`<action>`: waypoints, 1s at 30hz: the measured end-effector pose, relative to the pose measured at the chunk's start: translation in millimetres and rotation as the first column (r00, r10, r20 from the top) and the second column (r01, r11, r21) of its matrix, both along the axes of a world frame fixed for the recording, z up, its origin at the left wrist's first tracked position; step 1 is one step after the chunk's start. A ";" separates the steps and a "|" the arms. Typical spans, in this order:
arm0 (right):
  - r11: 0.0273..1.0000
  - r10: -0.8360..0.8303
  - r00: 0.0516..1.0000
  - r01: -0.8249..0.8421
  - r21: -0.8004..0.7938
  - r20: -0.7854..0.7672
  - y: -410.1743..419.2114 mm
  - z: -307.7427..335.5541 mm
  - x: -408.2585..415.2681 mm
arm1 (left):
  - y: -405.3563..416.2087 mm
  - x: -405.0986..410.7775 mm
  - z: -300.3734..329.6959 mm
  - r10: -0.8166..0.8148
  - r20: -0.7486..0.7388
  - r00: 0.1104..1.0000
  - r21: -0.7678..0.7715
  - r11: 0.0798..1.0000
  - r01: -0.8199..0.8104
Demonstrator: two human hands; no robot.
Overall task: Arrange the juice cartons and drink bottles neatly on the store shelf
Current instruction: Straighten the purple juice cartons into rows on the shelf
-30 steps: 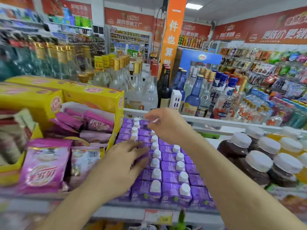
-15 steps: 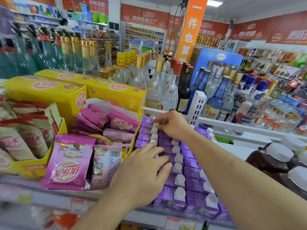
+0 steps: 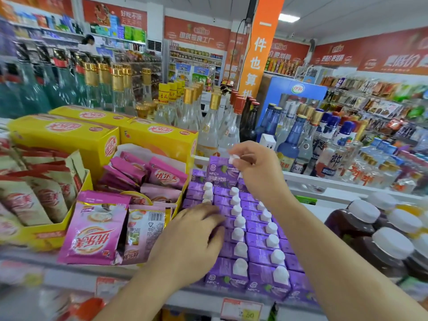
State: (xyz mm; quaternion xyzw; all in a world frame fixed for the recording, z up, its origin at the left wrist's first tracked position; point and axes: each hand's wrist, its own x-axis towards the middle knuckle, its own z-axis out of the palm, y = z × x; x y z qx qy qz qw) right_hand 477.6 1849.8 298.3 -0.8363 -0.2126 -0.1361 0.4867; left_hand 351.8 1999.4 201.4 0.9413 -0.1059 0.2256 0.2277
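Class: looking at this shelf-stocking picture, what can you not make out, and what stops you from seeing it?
- Price tag: bottom edge cuts it off, print blurred.
- Purple cartons under the left hand: hidden by it.
- Raised carton: right side covered by the right hand.
- Dark bottles: labels out of view.

One head-worn camera looks forward and down, close over a store shelf (image 3: 76, 266). Its wide angle also takes in distant aisles.

Juice cartons (image 3: 252, 237) stand in rows running from the shelf (image 3: 76, 269) front edge to its back, between snack boxes (image 3: 69, 144) left and drink bottles (image 3: 379, 242) right.
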 end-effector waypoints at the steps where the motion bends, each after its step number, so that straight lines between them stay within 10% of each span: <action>1: 1.000 0.003 1.000 -0.003 0.030 0.011 -7.9 3.3 -12.8 | 0.8 -1.0 2.0 -0.005 0.016 1.000 -0.076 0.997 0.006; 8: 0.976 0.112 0.990 -0.093 0.198 -0.090 -54.9 17.7 -105.9 | 8.2 -41.6 39.4 -0.148 0.117 0.982 -0.665 0.723 0.189; 13: 0.962 0.167 0.961 -0.109 0.252 -0.221 -56.1 18.7 -159.4 | -3.7 -86.1 63.4 -0.286 0.065 0.956 -0.501 0.819 0.279; 19: 0.928 0.298 0.916 -0.211 0.308 -0.270 -68.8 8.1 -193.0 | -7.3 -114.4 63.3 -0.341 0.008 0.940 -0.769 0.598 0.223; 30: 0.910 0.272 0.957 -0.221 0.351 -0.100 -59.8 -24.6 -224.5 | 6.1 -128.2 65.0 -0.358 -0.052 0.932 -0.729 0.651 0.209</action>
